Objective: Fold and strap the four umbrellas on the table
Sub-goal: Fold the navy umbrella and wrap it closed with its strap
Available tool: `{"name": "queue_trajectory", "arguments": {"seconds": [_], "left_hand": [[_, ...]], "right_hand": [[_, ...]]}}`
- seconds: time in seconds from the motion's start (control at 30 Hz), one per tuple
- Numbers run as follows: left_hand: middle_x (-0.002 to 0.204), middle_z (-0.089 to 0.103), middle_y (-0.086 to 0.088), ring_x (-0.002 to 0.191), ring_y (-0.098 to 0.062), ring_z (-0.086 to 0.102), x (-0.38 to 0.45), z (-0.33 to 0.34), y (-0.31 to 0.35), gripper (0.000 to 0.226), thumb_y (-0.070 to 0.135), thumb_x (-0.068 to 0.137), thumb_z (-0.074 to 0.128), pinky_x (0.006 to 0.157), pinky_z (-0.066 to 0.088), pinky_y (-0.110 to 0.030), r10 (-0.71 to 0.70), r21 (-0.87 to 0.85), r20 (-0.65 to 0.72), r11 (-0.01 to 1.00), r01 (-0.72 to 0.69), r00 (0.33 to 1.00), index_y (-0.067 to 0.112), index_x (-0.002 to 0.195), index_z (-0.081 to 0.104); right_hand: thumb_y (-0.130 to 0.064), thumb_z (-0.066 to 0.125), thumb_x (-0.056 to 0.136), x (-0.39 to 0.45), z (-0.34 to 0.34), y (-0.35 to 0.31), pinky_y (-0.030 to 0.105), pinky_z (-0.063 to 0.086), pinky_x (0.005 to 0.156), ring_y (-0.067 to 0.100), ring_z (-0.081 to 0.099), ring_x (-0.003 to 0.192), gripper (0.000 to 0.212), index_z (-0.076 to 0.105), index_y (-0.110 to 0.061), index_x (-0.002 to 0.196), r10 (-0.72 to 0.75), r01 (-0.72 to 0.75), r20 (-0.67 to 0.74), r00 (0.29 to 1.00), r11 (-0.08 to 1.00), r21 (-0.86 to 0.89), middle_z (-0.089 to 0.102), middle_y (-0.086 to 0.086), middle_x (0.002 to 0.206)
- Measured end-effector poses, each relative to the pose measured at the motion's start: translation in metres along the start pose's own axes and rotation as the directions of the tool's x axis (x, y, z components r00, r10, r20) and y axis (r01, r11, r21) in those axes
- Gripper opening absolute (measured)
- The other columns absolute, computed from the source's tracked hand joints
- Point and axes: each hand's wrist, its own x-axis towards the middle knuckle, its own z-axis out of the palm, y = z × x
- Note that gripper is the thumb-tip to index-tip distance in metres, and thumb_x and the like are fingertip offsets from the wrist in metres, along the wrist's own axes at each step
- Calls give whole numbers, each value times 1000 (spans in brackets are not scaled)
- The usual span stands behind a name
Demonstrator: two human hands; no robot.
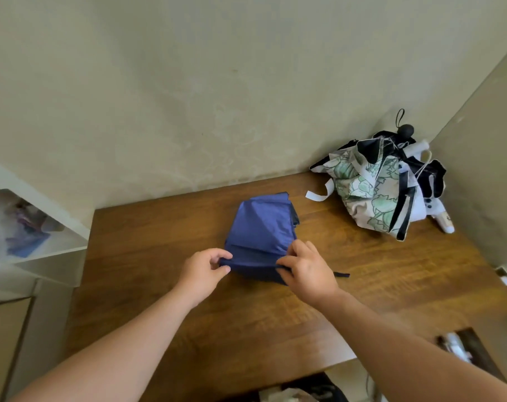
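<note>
A blue umbrella [261, 230] lies collapsed in the middle of the wooden table [159, 256], its loose canopy spread flat. My left hand [201, 271] pinches the near left edge of its fabric. My right hand [307, 268] grips the near right edge, fingers curled over a fold. A thin dark strap [341, 274] pokes out to the right of that hand. At the back right corner sits a heap of unfolded umbrellas: a white one with green flowers [368, 195] and a black one with a round handle [405, 130].
Walls close the table at the back and on the right. A white shelf unit [34, 227] with stored items stands to the left. The table's near edge has a cut-out at the right [466, 349], with clutter below.
</note>
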Motion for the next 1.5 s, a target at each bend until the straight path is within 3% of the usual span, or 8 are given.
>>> {"name": "queue_trajectory", "arguments": {"seconds": [0.3,0.53,0.77,0.87,1.03,1.27,1.43,1.5], "left_hand": [[110,70,19,94,1,65,-32,5,-35,24,24,95,77,76,47,-13,66,239,128,966,-95,990,42,110,73],[99,72,22,87,2,66,-50,17,-57,18,33,89,83,81,58,-23,44,291,144,953,-85,989,42,103,76],[99,70,17,99,-3,65,-51,38,-63,10,26,97,74,79,51,-20,-81,58,12,995,80,997,36,96,73],[103,69,18,99,-1,63,-46,46,-63,13,22,100,70,80,48,-18,-90,92,22,992,87,996,35,100,72],[116,70,18,107,-1,63,-41,45,-70,19,27,103,65,92,50,-21,-96,187,86,979,79,992,35,117,74],[123,69,18,115,-1,63,-33,34,-83,21,36,102,66,101,49,-23,-61,371,192,928,-15,979,36,121,76],[112,57,4,106,-22,60,-4,52,-72,22,31,94,73,93,51,-33,192,497,27,849,-180,981,30,115,78],[117,60,1,109,-24,61,11,64,-55,30,25,92,75,98,51,-36,339,508,67,798,-324,939,22,122,77]], "right_hand": [[-31,61,85,-62,39,-6,33,54,66,19,56,79,14,74,-27,87,-100,100,106,989,995,-2,64,-8,82],[-29,62,81,-86,60,-5,32,55,67,17,55,85,12,73,-29,86,-40,48,195,980,998,-35,60,-10,86],[-40,47,80,-84,56,-18,36,48,85,21,46,104,37,74,-31,104,12,20,376,926,996,-82,53,-6,108],[-46,41,78,-72,54,-27,40,47,95,24,46,115,52,70,-27,118,70,-57,385,920,997,-43,51,-3,120],[-26,52,95,-36,71,-31,43,45,104,28,39,136,47,56,-20,142,196,-188,353,915,980,-59,41,2,149],[-28,57,95,-25,82,4,46,47,105,29,30,143,49,49,-25,144,284,-231,508,813,959,-166,30,1,155],[-26,57,95,-32,84,7,52,37,109,37,26,144,48,50,-21,143,201,-76,517,832,964,-253,21,10,163],[-25,53,97,-34,86,9,50,39,105,37,29,143,46,49,-17,143,173,-46,517,838,967,-250,24,12,162]]}}
